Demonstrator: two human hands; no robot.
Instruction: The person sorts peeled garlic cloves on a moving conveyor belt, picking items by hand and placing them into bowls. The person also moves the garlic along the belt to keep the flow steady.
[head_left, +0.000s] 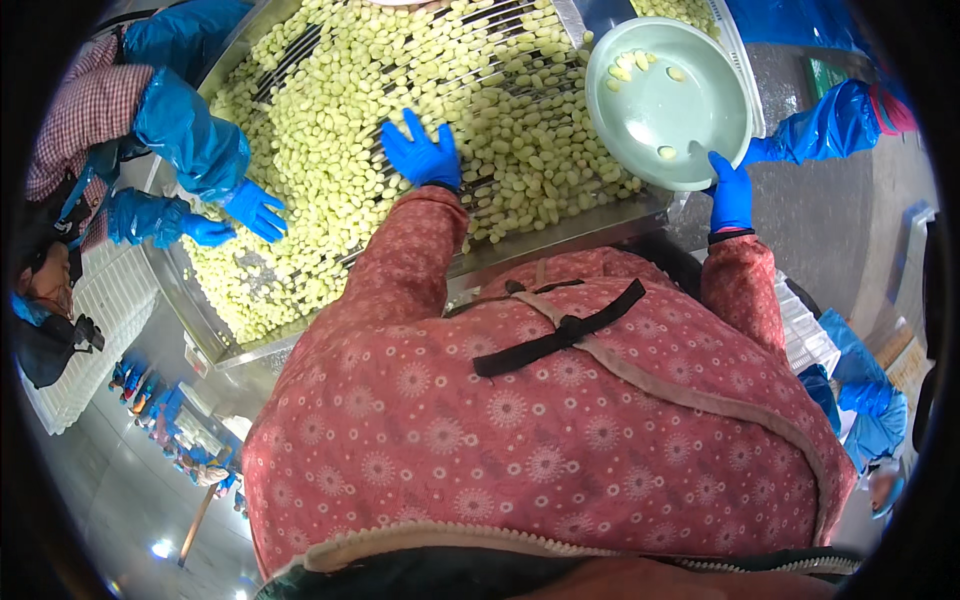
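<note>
My left hand (424, 154), in a blue glove, rests with its fingers spread on loose green grapes (330, 135). The grapes cover a metal sorting table with a slatted bed (504, 21), densely at left and centre. At the right corner of the table, my right hand (730, 196), also blue-gloved, grips the near rim of a pale green plastic bowl (675, 97). The bowl is tilted, and several grapes (634, 64) lie inside it. My right fingers are partly hidden by the rim.
At left, a co-worker's gloved hands (255, 211) are over the grapes. Another person's blue sleeve (825, 124) reaches behind the bowl from the right. White plastic crates (105, 322) stand at left. The table's raised metal edge (562, 232) runs in front of me.
</note>
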